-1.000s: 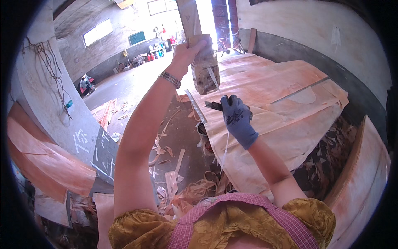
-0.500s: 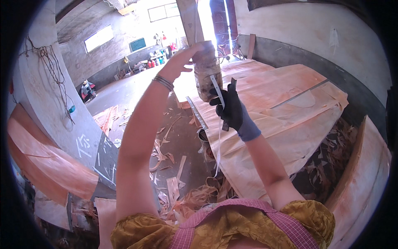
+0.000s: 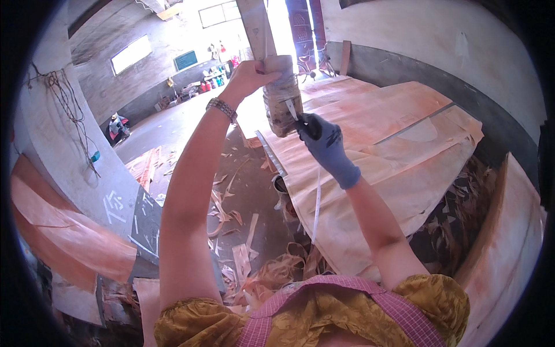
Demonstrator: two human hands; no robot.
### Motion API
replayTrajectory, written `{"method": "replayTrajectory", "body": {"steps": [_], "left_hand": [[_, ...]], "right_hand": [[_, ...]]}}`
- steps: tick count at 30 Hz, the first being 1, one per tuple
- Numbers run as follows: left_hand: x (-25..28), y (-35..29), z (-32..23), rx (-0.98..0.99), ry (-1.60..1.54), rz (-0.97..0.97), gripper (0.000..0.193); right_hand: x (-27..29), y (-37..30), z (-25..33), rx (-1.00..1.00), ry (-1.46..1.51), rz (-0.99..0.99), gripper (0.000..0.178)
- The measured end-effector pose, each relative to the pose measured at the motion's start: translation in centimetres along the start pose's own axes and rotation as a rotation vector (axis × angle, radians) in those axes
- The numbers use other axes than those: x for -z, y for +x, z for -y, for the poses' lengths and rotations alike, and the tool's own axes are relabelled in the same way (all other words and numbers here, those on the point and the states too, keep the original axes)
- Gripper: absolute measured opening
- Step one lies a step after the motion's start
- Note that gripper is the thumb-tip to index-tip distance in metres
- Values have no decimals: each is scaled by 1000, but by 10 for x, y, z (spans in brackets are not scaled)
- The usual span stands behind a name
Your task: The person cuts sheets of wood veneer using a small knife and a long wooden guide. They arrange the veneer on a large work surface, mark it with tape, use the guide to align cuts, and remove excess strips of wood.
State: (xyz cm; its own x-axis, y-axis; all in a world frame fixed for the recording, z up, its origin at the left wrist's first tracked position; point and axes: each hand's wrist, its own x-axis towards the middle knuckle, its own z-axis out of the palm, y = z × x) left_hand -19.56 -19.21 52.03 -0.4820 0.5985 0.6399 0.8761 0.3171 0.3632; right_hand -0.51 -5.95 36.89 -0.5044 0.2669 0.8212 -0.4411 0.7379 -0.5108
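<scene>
A grimy see-through plastic container, shaped like a cut bottle, is up in front of me at the lower end of a wooden post. At its upper left my bare left hand grips the top, thumb across the front; the other fingers are partly hidden. My right hand, in a blue-grey and black glove, is closed at the container's lower right. From its fingers the end of a thin white strip sticks up against the container, and the rest hangs down below the hand. Any other thing in that fist is hidden.
Large thin wood veneer sheets lie stacked on the right. Veneer scraps litter the floor below. A pillar with hanging cords stands left, beside curved sheets. An open can is by the stack's edge.
My left hand has shifted from behind the container's top to its left side, thumb over the front. My right hand has turned palm away; the dark flat tool seen in it before no longer shows.
</scene>
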Motion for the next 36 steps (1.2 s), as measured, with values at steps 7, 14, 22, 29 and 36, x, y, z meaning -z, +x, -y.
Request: {"method": "replayTrajectory", "body": {"steps": [7, 14, 22, 29, 36], "left_hand": [[20, 10, -26, 16, 475, 230, 66], [39, -9, -41, 164, 160, 337, 71], [44, -6, -36, 172, 102, 408, 64], [28, -22, -6, 0, -57, 85, 69], [-41, -122, -74, -34, 563, -389, 51]], "right_hand": [[-13, -23, -6, 103, -316, -41, 28], [-12, -32, -18, 157, -390, -28, 40], [-16, -47, -14, 235, -565, -21, 43], [-29, -94, 5, 222, -664, 136, 55], [-20, -111, 9, 207, -741, 205, 63]]}}
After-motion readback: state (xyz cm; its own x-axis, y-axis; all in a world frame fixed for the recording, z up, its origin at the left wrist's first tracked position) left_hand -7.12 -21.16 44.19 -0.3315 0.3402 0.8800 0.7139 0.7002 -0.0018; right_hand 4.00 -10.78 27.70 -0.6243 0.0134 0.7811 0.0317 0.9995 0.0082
